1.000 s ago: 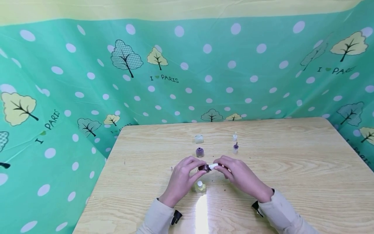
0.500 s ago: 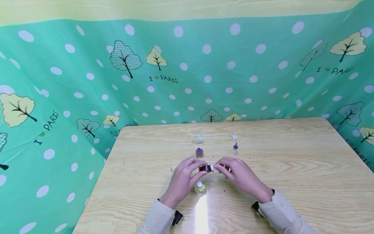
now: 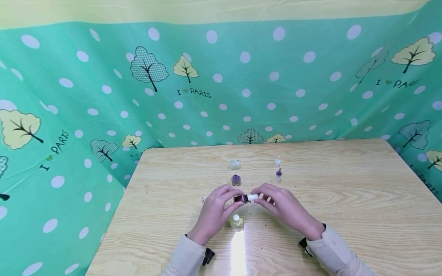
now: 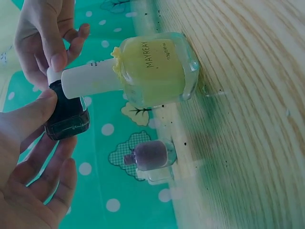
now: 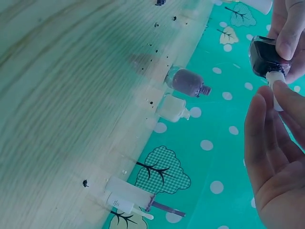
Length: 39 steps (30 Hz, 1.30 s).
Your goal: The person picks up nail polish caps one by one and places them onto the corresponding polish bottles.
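In the head view my left hand (image 3: 216,205) holds a dark red nail polish bottle (image 3: 239,198) on its side, above the table. The fingers and thumb of my right hand (image 3: 281,204) pinch its white cap (image 3: 253,197), which sits at the bottle's neck. How far the cap is screwed on cannot be told. Just below the hands stands a capped yellow nail polish bottle (image 3: 236,221), large in the left wrist view with its white cap (image 4: 90,79). Beyond the hands is an uncapped purple nail polish bottle (image 3: 236,180).
Behind the purple bottle stands an uncapped whitish bottle (image 3: 235,165). To their right, a white brush cap (image 3: 277,161) and a purple-stained brush cap (image 3: 278,175) stand with brushes upward. Dark specks dot the wooden table (image 3: 338,214). A green patterned cloth (image 3: 262,88) hangs behind.
My right fingers have shifted back along the cap, so more of its white shows than half a second ago. The left hand and the standing bottles stay in place.
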{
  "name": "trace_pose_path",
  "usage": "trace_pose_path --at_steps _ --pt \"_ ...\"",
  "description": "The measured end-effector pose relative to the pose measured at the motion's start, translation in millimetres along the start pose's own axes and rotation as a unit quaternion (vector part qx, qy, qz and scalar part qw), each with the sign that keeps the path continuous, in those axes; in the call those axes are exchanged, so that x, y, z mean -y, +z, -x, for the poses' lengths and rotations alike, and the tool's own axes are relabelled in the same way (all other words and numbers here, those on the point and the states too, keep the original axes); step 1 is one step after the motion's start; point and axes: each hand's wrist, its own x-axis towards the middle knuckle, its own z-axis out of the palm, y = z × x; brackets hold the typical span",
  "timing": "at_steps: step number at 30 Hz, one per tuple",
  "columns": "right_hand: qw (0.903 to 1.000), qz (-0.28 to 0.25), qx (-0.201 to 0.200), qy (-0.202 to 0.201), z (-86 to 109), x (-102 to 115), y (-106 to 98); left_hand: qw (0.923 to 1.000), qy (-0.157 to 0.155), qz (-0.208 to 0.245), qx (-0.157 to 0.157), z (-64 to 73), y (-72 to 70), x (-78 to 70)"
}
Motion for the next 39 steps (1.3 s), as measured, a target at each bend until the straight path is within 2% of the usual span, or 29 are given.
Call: trace_pose_path --at_steps 6,11,18,26,31,39 --pt "0.9996 0.026 -0.007 -0.005 -0.3 0.8 0.2 1.0000 0.009 -0.003 -0.002 0.7 1.5 0.4" --pt "0.9996 0.027 -0.001 0.000 -1.3 -0.2 0.9 0.9999 0.013 -0.007 -0.007 0.0 1.7 -0.2" --pt "0.9982 0.015 0.023 0.053 -4.5 -0.2 1.3 0.9996 0.023 -0.007 -0.016 -1.6 1.3 -2.7" --pt "0.9927 -0.025 0.044 0.109 -6.2 -0.7 1.2 0.9994 0.029 -0.012 -0.012 -3.1 2.1 -4.2" --pt "0.9941 -0.031 0.037 0.098 -5.0 -0.8 1.6 0.9997 0.022 -0.008 -0.009 -3.0 2.4 -2.6" --pt "0.9991 -0.017 0.024 0.031 -2.2 0.1 -1.0 0.9997 0.015 -0.008 -0.019 -2.9 1.8 -0.5"
